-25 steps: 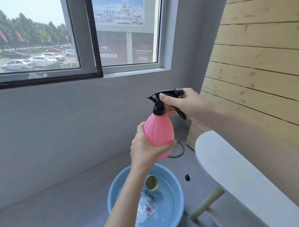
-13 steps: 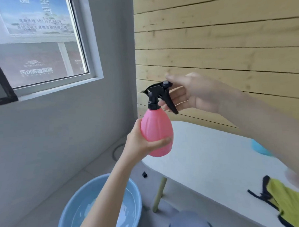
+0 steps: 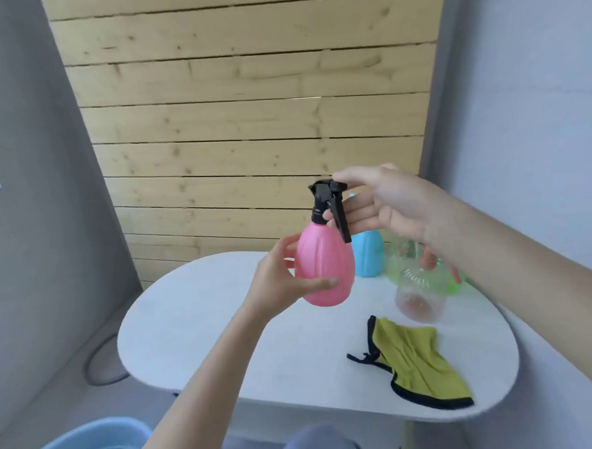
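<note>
Table: the table (image 3: 190, 330) now fills the middle of the view; a second ago the view showed a window and the floor.
Basin: the basin (image 3: 77, 444) has dropped to the lower left corner and is no longer under the work.
Cloth: a yellow cloth (image 3: 419, 365) lies flat on the table, near the front right edge.
Bottle: the pink bottle (image 3: 323, 270) is held upright in the air above the table, in front of a blue bottle (image 3: 369, 255) and a clear bottle (image 3: 420, 297). It was above the basin before.
Left hand: the left hand (image 3: 280, 282) grips the bottle's belly as before, fingers curled behind and thumb across the front.
Right hand: the right hand (image 3: 388, 203) has loosened. Its fingers are now nearly straight and spread, thumb lying on top of the head, fingertips against the neck.
Head: the black head (image 3: 327, 202) sits square on the neck, trigger hanging down.
Status: filling appears finished and the head refitted. The bottle is likely ready to be set on the table or used.
</note>
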Available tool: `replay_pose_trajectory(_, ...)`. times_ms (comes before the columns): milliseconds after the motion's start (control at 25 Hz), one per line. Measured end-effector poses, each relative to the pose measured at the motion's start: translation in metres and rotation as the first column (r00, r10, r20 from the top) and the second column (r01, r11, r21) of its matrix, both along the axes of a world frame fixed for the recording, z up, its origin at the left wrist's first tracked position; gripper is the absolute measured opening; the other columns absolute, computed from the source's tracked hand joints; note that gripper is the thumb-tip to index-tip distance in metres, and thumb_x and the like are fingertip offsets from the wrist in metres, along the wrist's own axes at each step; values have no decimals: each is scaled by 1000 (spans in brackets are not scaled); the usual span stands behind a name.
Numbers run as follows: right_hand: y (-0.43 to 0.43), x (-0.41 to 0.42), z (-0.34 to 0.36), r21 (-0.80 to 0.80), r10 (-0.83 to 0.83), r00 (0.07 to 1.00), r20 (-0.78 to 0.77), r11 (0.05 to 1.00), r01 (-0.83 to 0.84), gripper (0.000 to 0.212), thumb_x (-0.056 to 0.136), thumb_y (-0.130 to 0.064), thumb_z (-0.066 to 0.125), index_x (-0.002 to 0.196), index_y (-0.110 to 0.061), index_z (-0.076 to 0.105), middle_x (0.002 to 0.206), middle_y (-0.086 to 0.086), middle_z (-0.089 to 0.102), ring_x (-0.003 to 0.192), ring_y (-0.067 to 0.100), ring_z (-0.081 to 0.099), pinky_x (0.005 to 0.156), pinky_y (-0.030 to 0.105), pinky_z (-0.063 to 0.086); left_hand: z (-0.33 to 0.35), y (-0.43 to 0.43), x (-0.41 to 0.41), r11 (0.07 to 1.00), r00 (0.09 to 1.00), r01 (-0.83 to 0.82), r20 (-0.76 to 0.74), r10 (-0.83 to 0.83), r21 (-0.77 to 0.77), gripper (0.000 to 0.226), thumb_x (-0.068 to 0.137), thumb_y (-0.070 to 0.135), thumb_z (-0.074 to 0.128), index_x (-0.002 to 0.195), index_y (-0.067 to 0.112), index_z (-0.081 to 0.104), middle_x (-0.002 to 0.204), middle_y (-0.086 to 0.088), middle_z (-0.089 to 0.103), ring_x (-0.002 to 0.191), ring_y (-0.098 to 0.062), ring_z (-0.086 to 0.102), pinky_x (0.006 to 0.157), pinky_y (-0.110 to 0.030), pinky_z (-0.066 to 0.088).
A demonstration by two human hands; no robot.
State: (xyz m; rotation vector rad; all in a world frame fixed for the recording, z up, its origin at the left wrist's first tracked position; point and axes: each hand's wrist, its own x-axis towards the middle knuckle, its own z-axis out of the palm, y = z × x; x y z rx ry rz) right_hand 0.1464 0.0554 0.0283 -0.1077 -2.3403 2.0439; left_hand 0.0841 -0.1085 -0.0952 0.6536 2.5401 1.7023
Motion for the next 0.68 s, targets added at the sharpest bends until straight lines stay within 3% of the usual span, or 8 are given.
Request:
replay_pose_trajectory(120,32,-8,-21,-55,-103,993,59,993,106,34,89,-19,58,111,6,62,88,28,71,76,34,70,71,40,60,-20,40,-16,998,998,58,4,-58,-22,82,58,26,91,130,25,51,111,10,61,98,-2,59,71,-23,55)
replay_pose_trajectory(200,51,-14,-38,-72,-159,983,87,984,166,36,88,-17,59,112,10,60,87,27,71,77,35,71,70,39,60,-35,63,-26,996,997,74,13,-74,-40,79,60,24,90,129,24,52,113,6,62,98,-6,60,75,-25,55)
replay_pose_trajectory(320,72,-25,-64,-70,-218,969,118,971,227,32,89,-16,58,110,6,63,87,25,72,80,35,72,72,39,60,-61,95,-43,993,994,105,37,-103,-53,80,63,21,88,134,22,51,117,5,62,103,-12,59,84,-33,53)
replay_pose_trajectory(560,89,-48,-98,-62,-290,943,165,951,303,21,87,-11,59,101,1,68,92,26,71,75,31,71,67,34,60,-103,122,-72,980,981,180,87,-172,-89,75,69,20,84,134,25,48,124,11,59,113,-13,56,87,-28,49)
replay_pose_trajectory(680,90,-59,-107,-60,-305,934,184,945,320,16,87,-12,59,98,-4,68,90,24,72,78,31,72,67,34,60,-116,122,-85,971,970,214,139,-199,-110,87,71,22,82,145,24,37,134,7,54,119,-14,53,90,-25,48)
